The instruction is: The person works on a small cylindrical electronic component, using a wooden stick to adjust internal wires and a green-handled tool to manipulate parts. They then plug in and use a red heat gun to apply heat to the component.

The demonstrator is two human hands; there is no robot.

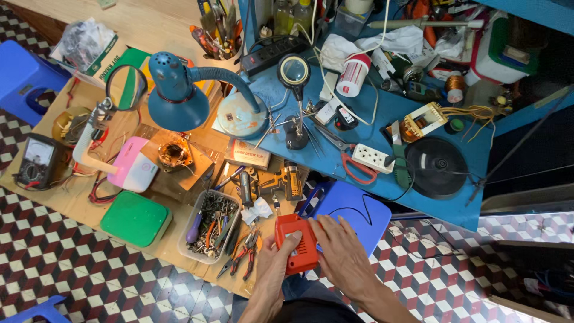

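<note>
Both hands hold a red box [297, 242] — left hand [276, 258] wraps its near-left side, right hand [338, 248] lies flat beside it, over a blue stool [359, 209].

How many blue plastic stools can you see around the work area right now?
3. One blue stool stands under the right hand, beside the red box that the left hand grips. One is at far left. One pokes in bottom left. Clutter may hide more.
</note>
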